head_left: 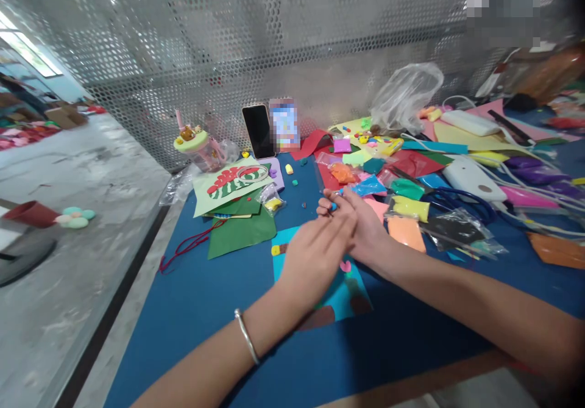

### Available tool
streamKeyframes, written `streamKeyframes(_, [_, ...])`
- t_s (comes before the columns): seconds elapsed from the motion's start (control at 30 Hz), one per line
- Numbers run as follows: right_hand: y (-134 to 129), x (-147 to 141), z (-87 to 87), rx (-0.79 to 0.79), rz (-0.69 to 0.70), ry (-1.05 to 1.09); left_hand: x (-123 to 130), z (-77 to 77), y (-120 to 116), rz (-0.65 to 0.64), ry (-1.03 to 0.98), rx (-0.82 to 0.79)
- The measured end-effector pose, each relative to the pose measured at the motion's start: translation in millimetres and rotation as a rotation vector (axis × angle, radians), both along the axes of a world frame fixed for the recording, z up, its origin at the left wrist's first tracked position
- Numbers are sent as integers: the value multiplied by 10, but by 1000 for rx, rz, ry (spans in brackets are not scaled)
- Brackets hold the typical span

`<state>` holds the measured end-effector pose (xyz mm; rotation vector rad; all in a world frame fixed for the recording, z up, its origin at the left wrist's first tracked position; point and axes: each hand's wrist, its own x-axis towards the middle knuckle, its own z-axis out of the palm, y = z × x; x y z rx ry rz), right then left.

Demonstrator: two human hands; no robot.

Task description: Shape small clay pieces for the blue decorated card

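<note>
My left hand (pixel 317 252), with a silver bangle (pixel 247 336) at its wrist, lies with fingers stretched over the palm of my right hand (pixel 365 228). The right hand is turned palm up and its fingers curl at the tips. A small piece of blue clay (pixel 333 206) shows at those fingers; whatever lies between the palms is hidden. Beneath both hands is a light blue sheet (pixel 286 235) bearing brown shapes, a yellow piece (pixel 275 250) and a pink heart (pixel 345 266). My left hand and forearm cover part of the sheet.
Green paper (pixel 242 234), a watermelon picture (pixel 237 179) and a lidded cup (pixel 201 149) are at left. Two phones (pixel 259 130) lean against the perforated metal panel (pixel 315 48). Clay packets (pixel 409 208), cables and a white power bank (pixel 473 179) crowd the right.
</note>
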<state>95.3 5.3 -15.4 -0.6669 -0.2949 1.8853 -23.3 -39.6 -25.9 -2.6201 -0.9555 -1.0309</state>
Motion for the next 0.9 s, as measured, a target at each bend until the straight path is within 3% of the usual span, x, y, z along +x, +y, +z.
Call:
streamKeyframes(0.13, [-45, 22, 234, -50, -63, 105, 187, 15, -182, -20, 75, -127])
streamKeyframes(0.3, [-21, 133, 380, 57, -138, 101, 148, 140, -210, 64, 107, -135])
streamKeyframes(0.47, [-74, 105, 402, 67, -145, 73, 192, 198, -270, -8, 114, -137])
streamKeyframes(0.63, [-148, 31, 390, -13, -148, -27, 227, 226, -301, 57, 79, -157])
streamKeyframes(0.77, [-131, 24, 360, 38, -143, 57, 194, 250, -317, -43, 112, -184])
streamKeyframes(0.9, [-130, 18, 351, -32, -142, 16, 166, 207, -280, 31, 90, -175])
